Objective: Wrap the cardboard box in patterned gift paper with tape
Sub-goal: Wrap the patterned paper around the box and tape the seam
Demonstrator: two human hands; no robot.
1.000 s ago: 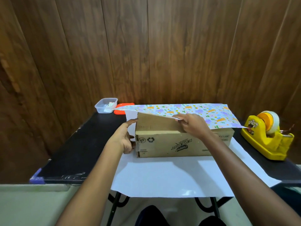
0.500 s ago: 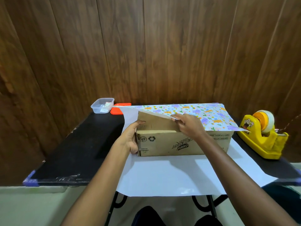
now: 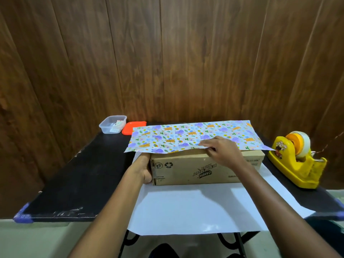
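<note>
A brown cardboard box [image 3: 188, 169] lies lengthwise on the white underside of the gift paper [image 3: 195, 207], which spreads toward me over the table's front edge. The far half of the paper, patterned side up [image 3: 178, 135], is folded over the box top and sticks out past its left end. My right hand [image 3: 218, 150] pinches the paper's near edge at the box's top front edge. My left hand [image 3: 144, 169] grips the box's left end, its fingers hidden under the overhanging paper.
A yellow tape dispenser [image 3: 296, 163] with a tape roll stands to the right of the box. A clear plastic tub [image 3: 112, 124] and an orange lid [image 3: 133, 127] sit at the back left of the black table [image 3: 74, 175]. A wooden wall rises behind.
The patterned flap, lifted at its left before, has come down flat over the box top. My left hand moved from the box's top corner to its left end.
</note>
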